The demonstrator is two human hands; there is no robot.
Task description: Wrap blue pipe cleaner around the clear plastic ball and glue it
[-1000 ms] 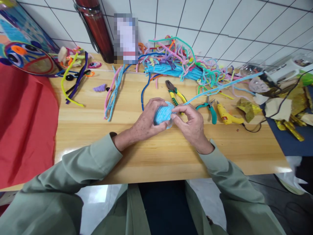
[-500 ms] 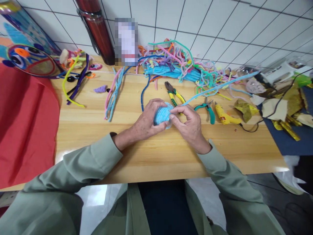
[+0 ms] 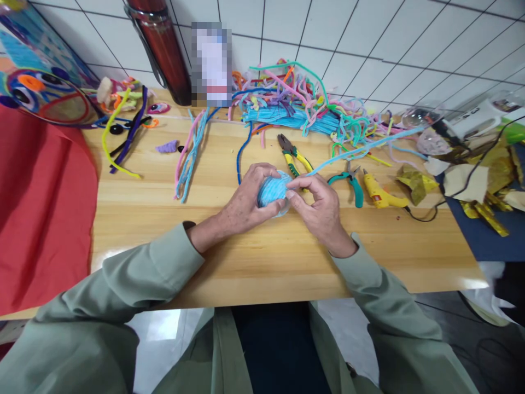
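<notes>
My left hand (image 3: 250, 198) is closed around a rounded form wrapped in light-blue pipe cleaner (image 3: 272, 189), with a clear edge showing at its right side. Against that side, my right hand (image 3: 316, 207) pinches a long light-blue pipe cleaner (image 3: 361, 150), whose free length runs up and away to the right. The fingertips hide where the strand meets the wrapped form. Just beyond the hands lie yellow-handled pliers (image 3: 294, 155). Teal-handled cutters (image 3: 353, 185) and a yellow hot glue gun (image 3: 380, 191) rest to the right.
A tangled heap of coloured pipe cleaners (image 3: 295, 116) lines the wall. Several pink and blue ones (image 3: 192, 156) lie to the left, near a dark red flask (image 3: 168, 54). Red cloth (image 3: 45, 208) covers the left end; gold scraps (image 3: 416, 183) lie at right.
The view has shifted slightly. Both hands keep their hold on the wrapped form and the strand, and the strand's free end sits a little lower.
</notes>
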